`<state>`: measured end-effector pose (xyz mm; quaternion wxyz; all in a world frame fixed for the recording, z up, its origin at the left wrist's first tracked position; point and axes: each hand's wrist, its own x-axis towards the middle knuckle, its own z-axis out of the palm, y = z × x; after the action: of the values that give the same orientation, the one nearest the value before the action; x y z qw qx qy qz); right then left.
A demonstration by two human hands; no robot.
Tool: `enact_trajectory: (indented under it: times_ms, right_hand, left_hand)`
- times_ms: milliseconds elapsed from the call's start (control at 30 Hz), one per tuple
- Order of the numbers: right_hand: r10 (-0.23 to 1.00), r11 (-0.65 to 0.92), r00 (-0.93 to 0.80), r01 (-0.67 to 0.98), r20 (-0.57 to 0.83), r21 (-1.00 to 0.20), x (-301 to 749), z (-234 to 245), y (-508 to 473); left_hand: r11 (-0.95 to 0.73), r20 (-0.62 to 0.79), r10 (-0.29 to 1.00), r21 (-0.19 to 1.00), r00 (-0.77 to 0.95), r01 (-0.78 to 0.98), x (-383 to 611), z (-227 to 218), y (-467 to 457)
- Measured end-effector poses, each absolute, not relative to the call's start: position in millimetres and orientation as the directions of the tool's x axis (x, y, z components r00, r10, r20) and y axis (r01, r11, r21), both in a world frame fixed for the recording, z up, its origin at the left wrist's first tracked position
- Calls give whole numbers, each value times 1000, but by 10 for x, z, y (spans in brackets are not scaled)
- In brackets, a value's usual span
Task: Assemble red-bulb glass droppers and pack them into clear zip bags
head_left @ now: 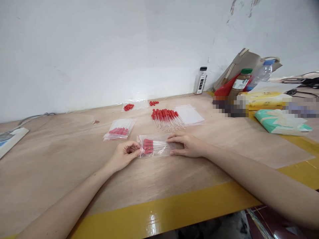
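A clear zip bag (161,150) lies flat on the table with several red-bulbed droppers (148,146) inside, their bulbs toward the left. My left hand (126,154) pinches the bag's left end, by the zip edge, between thumb and fingers. At the other end, my right hand (188,145) grips the bag with fingers along the upper edge and thumb along the lower. Just beyond it lies a pile of loose red-topped droppers (167,119). Left of that pile is a stack of filled bags (119,128), red bulbs showing through.
Behind are flat bags (189,115), red bulbs on clear plastic (129,107) and loose red bulbs (154,103). A black-capped bottle (200,81), green-capped bottle (240,83), tissue pack (281,122) and bag with handles (234,68) stand right. A power strip (15,141) lies left.
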<state>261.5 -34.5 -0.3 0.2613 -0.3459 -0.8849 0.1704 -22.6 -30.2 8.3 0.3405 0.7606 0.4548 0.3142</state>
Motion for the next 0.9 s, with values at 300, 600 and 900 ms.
enact_trajectory:
  times_ms: [300,600,900]
  right_hand:
    - [699,703,-624,510,349,-495,2617,-5,-345]
    - [704,702,-614,527,356,-479,2603,8,-359]
    - [700,704,-622,518,351,-486,2610,0,-352]
  left_hand:
    - [-318,112,893,842,436,435,-250,112,-272]
    - [-357,186,918,770,350,529,-248,-1,-275]
    - [-325,178,940,726,291,606,-297,284,-103]
